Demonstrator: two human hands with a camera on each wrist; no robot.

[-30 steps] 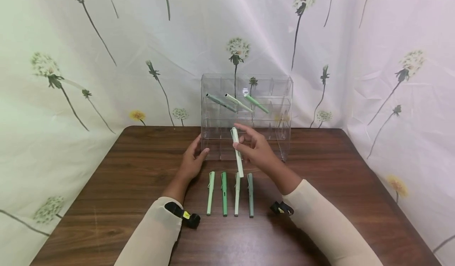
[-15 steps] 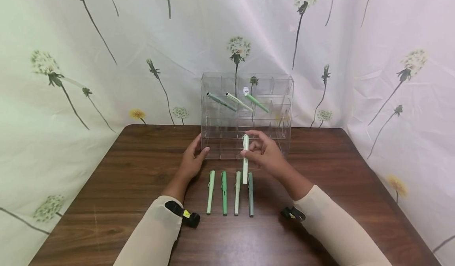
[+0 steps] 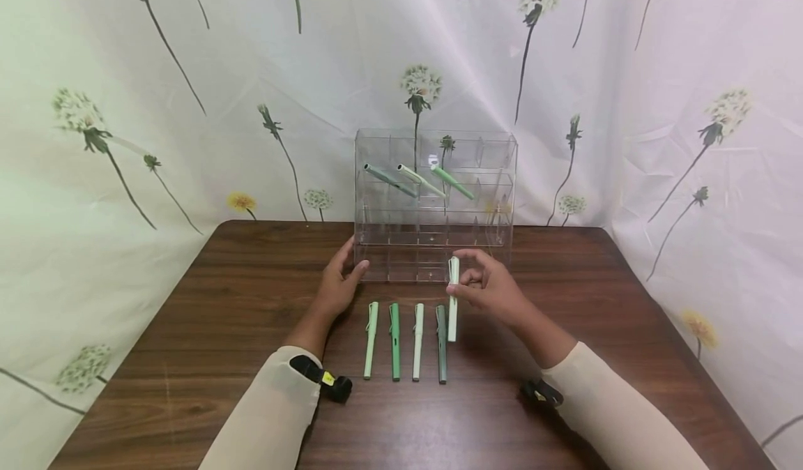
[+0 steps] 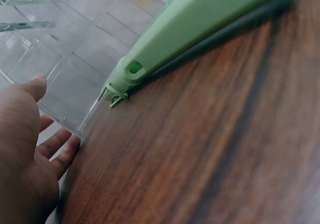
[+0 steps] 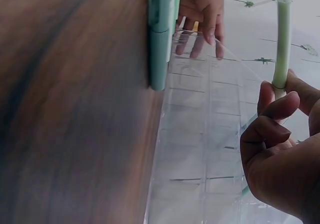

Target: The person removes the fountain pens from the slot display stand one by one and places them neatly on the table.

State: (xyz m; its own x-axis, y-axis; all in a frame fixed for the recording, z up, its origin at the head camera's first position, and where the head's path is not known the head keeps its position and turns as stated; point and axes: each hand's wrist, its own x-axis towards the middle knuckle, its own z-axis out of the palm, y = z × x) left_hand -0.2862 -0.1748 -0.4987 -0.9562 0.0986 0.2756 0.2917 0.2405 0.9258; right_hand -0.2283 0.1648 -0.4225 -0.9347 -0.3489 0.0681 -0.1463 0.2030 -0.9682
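My right hand [image 3: 495, 292] pinches a pale mint pen [image 3: 453, 320] between thumb and fingers, clip end up, above the table at the right of a row of pens. In the right wrist view that pen [image 5: 283, 39] stands nearly upright in the fingertips. My left hand [image 3: 337, 289] rests against the left side of a clear acrylic tiered rack [image 3: 495, 155], thumb at its front and fingers along its side wall. On the table lie a light green pen [image 3: 371, 344], a green pen [image 3: 395, 351], a pale pen [image 3: 417, 351] and a grey-green pen [image 3: 442, 355], side by side.
A dark grey-green pen [image 3: 390, 181], a cream pen [image 3: 420, 180] and a green pen [image 3: 453, 182] lean in an upper tier of the rack. The wooden table [image 3: 238, 330] meets a flower-printed curtain [image 3: 301, 93] behind the rack.
My right hand has moved right and toward me with the pale mint pen, away from the rack's front; the pen now hangs more upright. The left hand has stayed on the rack.
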